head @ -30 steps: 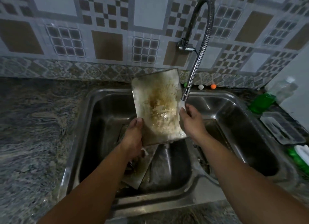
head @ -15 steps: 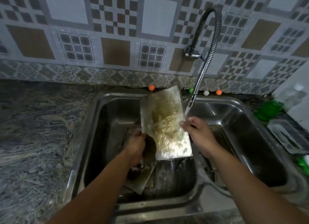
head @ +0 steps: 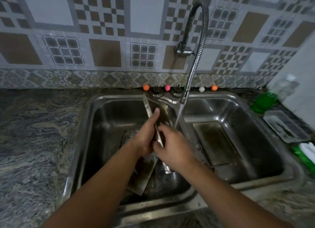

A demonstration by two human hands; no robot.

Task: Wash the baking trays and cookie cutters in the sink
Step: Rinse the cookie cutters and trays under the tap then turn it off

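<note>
Your right hand (head: 172, 149) covers the lower half of the tray (head: 163, 113); only an edge-on sliver shows, its dirty face unreadable. Your left hand (head: 146, 135) hides its own fingers behind the tray. Trays in the left basin (head: 105, 125) lie under your arms, count unclear. The green bottle (head: 263, 101) is blurred. The sponge (head: 306, 152) is cut by the right edge.

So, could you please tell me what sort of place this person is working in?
Most likely a home kitchen: a steel double-bowl sink set in a stone countertop, a flexible tap running water, patterned wall tiles behind, and a baking tray gripped in both hands.
</note>
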